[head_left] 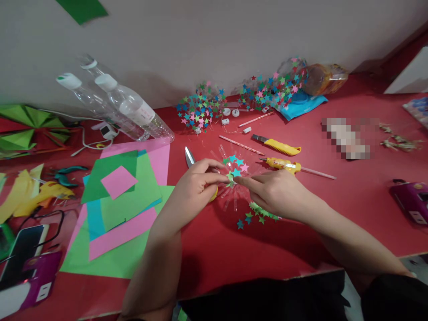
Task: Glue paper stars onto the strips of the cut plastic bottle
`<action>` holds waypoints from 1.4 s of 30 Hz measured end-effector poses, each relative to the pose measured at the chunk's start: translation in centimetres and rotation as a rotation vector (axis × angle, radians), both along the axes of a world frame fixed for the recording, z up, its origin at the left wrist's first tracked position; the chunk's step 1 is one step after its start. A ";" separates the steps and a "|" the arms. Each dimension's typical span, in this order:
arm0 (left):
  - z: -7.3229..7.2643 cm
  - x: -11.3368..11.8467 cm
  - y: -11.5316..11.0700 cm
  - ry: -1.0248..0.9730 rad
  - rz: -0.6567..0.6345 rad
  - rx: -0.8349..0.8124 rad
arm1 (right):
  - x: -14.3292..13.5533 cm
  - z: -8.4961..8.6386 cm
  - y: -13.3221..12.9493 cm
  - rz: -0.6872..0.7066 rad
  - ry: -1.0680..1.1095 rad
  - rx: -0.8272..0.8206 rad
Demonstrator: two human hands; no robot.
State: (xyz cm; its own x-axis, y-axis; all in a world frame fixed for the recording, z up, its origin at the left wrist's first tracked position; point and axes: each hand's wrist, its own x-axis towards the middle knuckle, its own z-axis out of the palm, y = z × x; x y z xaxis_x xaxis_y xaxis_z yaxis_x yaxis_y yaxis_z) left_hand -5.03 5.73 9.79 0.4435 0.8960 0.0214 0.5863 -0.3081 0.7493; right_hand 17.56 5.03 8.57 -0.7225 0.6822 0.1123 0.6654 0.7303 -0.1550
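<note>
In front of me a clear plastic piece cut into spreading strips [235,199], likely from a bottle, carries blue, green and pink paper stars [236,172]. My left hand [199,182] closes its fingers on the plastic piece's left side. From the right, my right hand [277,192] has its fingers curled, the index fingertip pressed on a green star near the middle; its thumb is hidden. Loose green and blue stars [262,214] lie under and beside my right hand. Partly behind my left hand are scissors [189,157] with a yellow handle.
Beyond my hands lie a yellow cutter [282,145], a yellow glue gun [283,165] and striped straws [241,145]. Star-covered decorations [200,107] and clear bottles [135,107] stand by the wall. Coloured paper [127,191] is stacked left, near another yellow glue gun [50,194].
</note>
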 end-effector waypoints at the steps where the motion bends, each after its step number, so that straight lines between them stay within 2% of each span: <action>1: 0.1 -0.1 0.0 -0.005 -0.002 -0.003 | 0.0 0.0 0.0 0.002 0.003 -0.001; 5: 0.1 -0.5 0.2 -0.009 0.019 -0.013 | 0.1 0.1 0.1 -0.020 0.020 -0.013; 11: -0.3 -0.3 0.7 -0.070 0.131 -0.003 | 0.2 0.3 0.2 -0.060 0.025 -0.035; 15: -0.3 0.0 0.6 -0.071 0.146 0.019 | 0.4 0.8 0.1 -0.076 0.008 -0.047; 22: 0.0 -0.3 0.5 -0.042 0.150 0.052 | 0.1 0.7 -0.3 -0.015 -0.019 -0.039; 26: 0.5 -0.4 -0.1 -0.023 0.175 0.056 | -0.3 0.4 -0.4 -0.022 -0.046 -0.039; 30: 1.5 -0.6 -0.9 -0.006 0.193 0.002 | -0.1 0.9 -0.6 -0.012 0.000 -0.090; 33: 1.7 -0.9 -0.9 0.001 0.191 0.040 | 0.1 1.3 -0.7 -0.053 0.062 -0.107; 38: 0.7 -1.4 -0.4 -0.063 0.220 0.172 | 0.0 0.8 -1.1 -0.079 0.169 -0.113; 42: -0.7 -1.2 -1.5 -0.022 0.220 0.216 | 0.5 0.0 -1.9 -0.105 0.226 -0.103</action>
